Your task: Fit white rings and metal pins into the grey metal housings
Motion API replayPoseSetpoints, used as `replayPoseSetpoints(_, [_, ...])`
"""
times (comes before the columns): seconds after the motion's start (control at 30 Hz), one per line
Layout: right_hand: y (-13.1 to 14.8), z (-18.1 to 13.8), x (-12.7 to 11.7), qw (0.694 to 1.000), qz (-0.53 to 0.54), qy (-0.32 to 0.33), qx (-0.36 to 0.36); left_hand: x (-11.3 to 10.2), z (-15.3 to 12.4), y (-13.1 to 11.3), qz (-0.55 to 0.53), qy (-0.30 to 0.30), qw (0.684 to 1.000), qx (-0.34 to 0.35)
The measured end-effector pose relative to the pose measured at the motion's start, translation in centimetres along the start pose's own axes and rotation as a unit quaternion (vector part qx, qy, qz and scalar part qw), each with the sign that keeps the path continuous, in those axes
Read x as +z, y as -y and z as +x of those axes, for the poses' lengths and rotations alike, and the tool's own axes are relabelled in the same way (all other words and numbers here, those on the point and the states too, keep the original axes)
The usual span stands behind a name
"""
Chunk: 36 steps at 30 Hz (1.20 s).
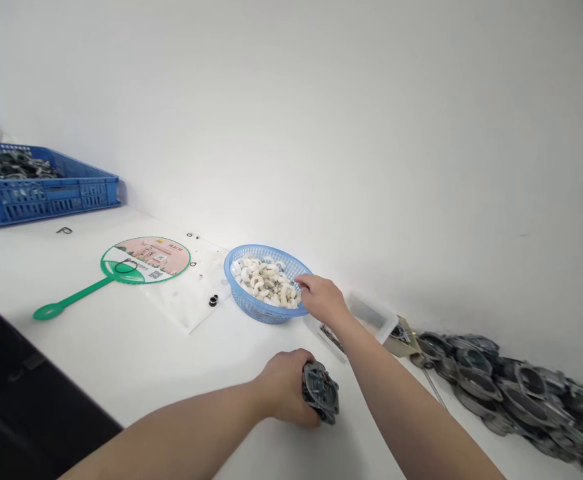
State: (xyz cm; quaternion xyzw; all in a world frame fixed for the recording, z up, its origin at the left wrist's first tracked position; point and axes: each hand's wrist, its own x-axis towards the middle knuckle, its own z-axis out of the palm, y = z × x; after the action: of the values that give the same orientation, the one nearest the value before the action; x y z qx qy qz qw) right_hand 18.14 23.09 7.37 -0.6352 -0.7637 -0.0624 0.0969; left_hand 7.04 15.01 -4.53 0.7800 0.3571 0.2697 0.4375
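Far left, a blue plastic crate [46, 190] against the wall, heaped with dark metal parts [11, 163]. On the white table [121, 347] just in front of it, one small dark fitting [64, 231], lying alone. Next along, a green hand fan [145, 260], handle angled toward the near edge, its round face overlapping a clear plastic sheet [196, 300]. On that sheet, tiny black rings [190, 235] and a small black-and-silver bush [214, 301]. Then a blue mesh basket [236, 287], packed with curved white pieces [266, 280] and small grey bits.

Right at the basket, the right hand [322, 300], reaching over the near rim, fingers [304, 283] open and gently curved, nothing visibly held. Below it, just off the basket, the left hand [286, 387], clenched round a grey metal casting [321, 393], held out over the table. Contact with the tabletop impossible to tell from here.

A stiff, sturdy piece by the look of it, probably heavy for its size, with bare metal a little prone to slipping. Best hold: a full wrap around the outer edge, clear of the ribs.

Further right, a clear plastic box [371, 317], then a long pile of grey metal castings [501, 380] along the wall.
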Motion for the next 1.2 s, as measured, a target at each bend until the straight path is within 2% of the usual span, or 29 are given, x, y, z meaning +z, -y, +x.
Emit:
replayPoseSetpoints(0.13, [0.0,5.3,2.1,0.991,-0.072,0.105,-0.035,-0.2,0.1,0.0,0.003,-0.008,1.0,0.022])
replayPoseSetpoints(0.27, [-0.3,7.1,3.4,0.974,-0.121,0.177,-0.073,-0.6,0.2,-0.2,0.014,-0.01,0.999,0.041])
replayPoseSetpoints(0.47, [-0.4,7.4,3.1,0.97,-0.165,0.162,-0.075,-0.8,0.3,0.1,0.048,-0.015,0.997,0.06])
replayPoseSetpoints(0.63, [-0.6,6.5,0.1,0.98,-0.171,0.095,-0.035,-1.0,0.3,0.3,0.056,-0.008,0.996,0.069])
replayPoseSetpoints(0.77, [-1.6,2.0,-2.8,0.989,-0.148,0.021,-0.006,-1.1,-0.2,0.3,0.052,-0.008,0.996,0.07])
replayPoseSetpoints(0.87, [-3.0,-3.9,-2.6,0.989,-0.118,-0.083,-0.027,-1.0,-0.7,0.4,0.039,-0.025,0.996,0.072])
replayPoseSetpoints(0.97, [-4.4,-10.6,0.0,0.976,-0.131,-0.161,-0.059,-1.1,-1.0,0.6,0.027,-0.014,0.998,0.062])
replayPoseSetpoints(1.07, [-5.1,-16.3,3.8,0.961,-0.131,-0.241,-0.021,-1.3,-1.2,0.7,0.023,0.008,0.999,0.049])
replayPoseSetpoints(1.13, [-5.1,-19.1,5.8,0.959,-0.134,-0.251,0.0,-1.3,-1.3,0.7,0.027,0.011,0.999,0.04])
replayPoseSetpoints(1.2, [-4.7,-20.9,7.1,0.965,-0.134,-0.225,0.007,-1.4,-1.4,0.7,0.027,0.014,0.999,0.035])
